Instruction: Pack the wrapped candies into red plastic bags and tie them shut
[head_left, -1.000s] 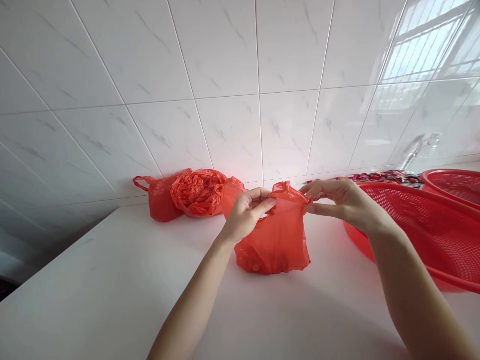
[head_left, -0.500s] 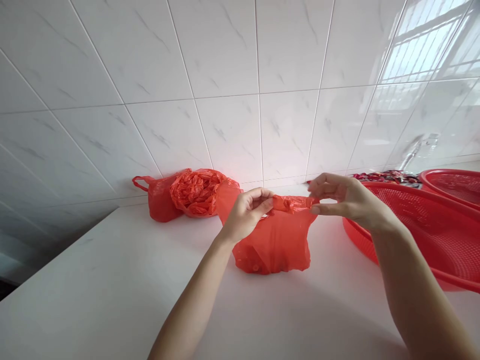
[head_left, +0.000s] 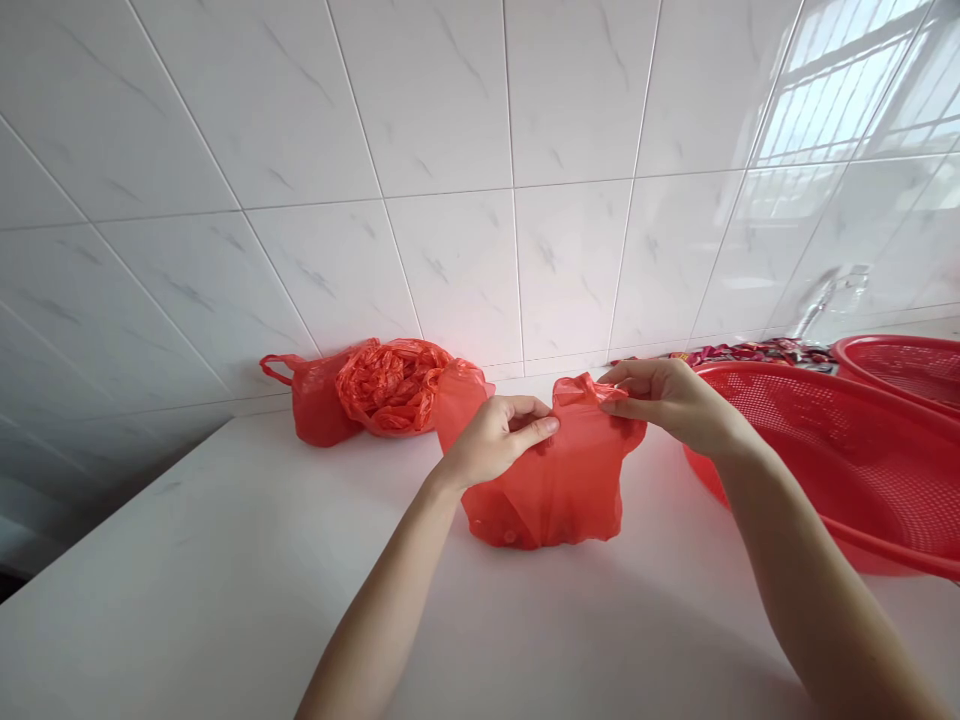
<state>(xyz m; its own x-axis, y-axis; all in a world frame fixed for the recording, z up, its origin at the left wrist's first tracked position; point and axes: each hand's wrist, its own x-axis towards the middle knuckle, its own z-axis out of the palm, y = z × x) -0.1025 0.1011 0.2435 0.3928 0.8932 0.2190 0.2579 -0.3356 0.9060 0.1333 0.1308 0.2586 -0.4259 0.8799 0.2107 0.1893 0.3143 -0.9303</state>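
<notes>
At the left of centre, against the tiled wall, a bundle of red bags [head_left: 367, 388] is lying on the white table [head_left: 225, 560], well apart from the work in hand.

In the middle of the frame, the small red plastic bag [head_left: 559, 490] is standing on the table, its base bulging over some small contents that cannot be identified through the film. The film is judged thin, soft and very light; it is creasing freely and would likely tear if pulled hard, and its sheen suggests it slips under dry skin. The best hold is judged to be the gathered top edge, pinched rather than gripped whole.

The left hand [head_left: 495, 440] is pinching the bag's upper left corner, thumb pressed against curled fingers [head_left: 541, 428], nearly closed. To the right of it, the right hand [head_left: 664, 400] is pinching the upper right corner between thumb and forefinger, the other fingers lying close together.

At the right edge, a red mesh basket [head_left: 847, 470] is sitting just beside the bag, with a second basket [head_left: 900, 362] behind it.
</notes>
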